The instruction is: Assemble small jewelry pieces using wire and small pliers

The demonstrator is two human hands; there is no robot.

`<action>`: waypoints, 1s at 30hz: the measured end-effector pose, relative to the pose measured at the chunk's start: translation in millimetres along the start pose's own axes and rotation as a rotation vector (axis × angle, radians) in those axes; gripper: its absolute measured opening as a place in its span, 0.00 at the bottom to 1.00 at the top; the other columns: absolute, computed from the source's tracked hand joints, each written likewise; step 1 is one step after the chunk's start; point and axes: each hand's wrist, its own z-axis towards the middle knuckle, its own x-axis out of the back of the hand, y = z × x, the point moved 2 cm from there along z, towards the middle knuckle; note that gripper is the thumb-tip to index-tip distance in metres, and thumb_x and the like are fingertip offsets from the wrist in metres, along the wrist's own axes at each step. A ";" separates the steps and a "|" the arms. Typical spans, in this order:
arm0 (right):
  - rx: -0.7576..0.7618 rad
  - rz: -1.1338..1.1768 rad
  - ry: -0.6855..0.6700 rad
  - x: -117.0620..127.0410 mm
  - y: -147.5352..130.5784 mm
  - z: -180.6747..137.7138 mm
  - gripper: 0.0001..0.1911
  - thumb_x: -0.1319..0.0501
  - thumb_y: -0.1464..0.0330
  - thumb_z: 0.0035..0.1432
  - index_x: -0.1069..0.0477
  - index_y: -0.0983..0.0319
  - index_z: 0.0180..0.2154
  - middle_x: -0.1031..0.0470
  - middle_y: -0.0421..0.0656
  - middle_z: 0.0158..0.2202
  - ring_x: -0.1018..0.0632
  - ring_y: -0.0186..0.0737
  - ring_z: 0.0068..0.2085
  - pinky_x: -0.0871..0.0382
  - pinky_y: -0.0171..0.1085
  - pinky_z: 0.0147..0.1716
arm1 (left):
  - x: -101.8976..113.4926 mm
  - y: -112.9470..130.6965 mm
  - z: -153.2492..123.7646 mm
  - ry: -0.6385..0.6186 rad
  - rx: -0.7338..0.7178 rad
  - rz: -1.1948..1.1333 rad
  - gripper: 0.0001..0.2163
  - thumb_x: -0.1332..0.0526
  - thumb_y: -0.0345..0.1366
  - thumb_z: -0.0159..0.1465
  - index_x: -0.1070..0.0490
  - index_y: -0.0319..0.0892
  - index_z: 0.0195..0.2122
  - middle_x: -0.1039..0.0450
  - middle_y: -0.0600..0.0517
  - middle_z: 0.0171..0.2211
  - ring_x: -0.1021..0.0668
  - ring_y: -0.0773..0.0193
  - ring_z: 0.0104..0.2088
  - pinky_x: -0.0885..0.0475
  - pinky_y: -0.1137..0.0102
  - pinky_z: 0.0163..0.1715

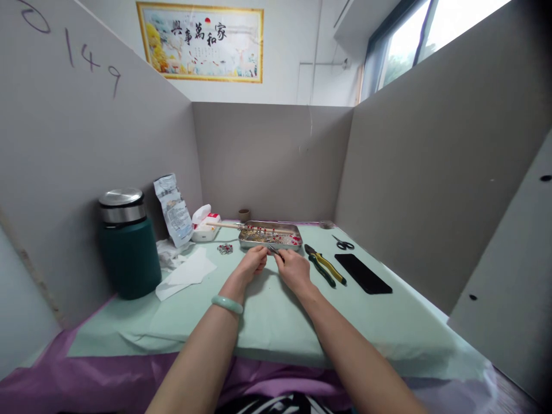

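Note:
My left hand (pixel 253 262), with a pale green bangle (pixel 227 304) on its wrist, is closed in a pinch; whatever lies between its fingertips is too small to name. My right hand (pixel 294 269) is wrapped round small pliers (pixel 275 250), whose metal tip points at the left fingertips. Both hands meet just in front of a metal tray (pixel 271 246) that holds red beads and many small gold and silver pieces. A wooden stick (pixel 224 225) lies across the tray's left rim. Left of the tray sits a small heap of red and silver beadwork (pixel 225 249).
Yellow-green pliers (pixel 325 265), black scissors (pixel 344 244) and a black phone (pixel 363 273) lie on the right. On the left stand a green flask (pixel 129 247), a silver pouch (pixel 173 211), a tissue pack (pixel 207 226) and white paper (pixel 187 274). Grey partitions (pixel 271 155) enclose the table.

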 end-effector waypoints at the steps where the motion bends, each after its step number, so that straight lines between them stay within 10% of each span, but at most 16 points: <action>1: 0.007 -0.002 0.007 0.2 -0.2 -0.2 0.15 0.50 0.60 0.62 0.26 0.57 0.37 0.25 0.42 0.34 0.27 0.36 0.34 0.44 0.33 0.29 | -0.1 -0.1 -0.1 -0.006 0.001 -0.014 0.08 0.46 0.40 0.61 0.39 0.41 0.30 0.54 0.63 0.15 0.51 0.76 0.12 0.60 0.76 0.14; 30: 0.111 -0.136 0.042 -6.1 -5.5 -2.3 0.14 0.50 0.62 0.64 0.29 0.59 0.38 0.27 0.46 0.36 0.30 0.41 0.39 0.44 0.36 0.34 | 0.7 -4.5 3.0 0.151 -0.010 0.101 0.06 0.45 0.37 0.59 0.38 0.42 0.27 0.52 0.63 0.13 0.50 0.75 0.12 0.57 0.76 0.15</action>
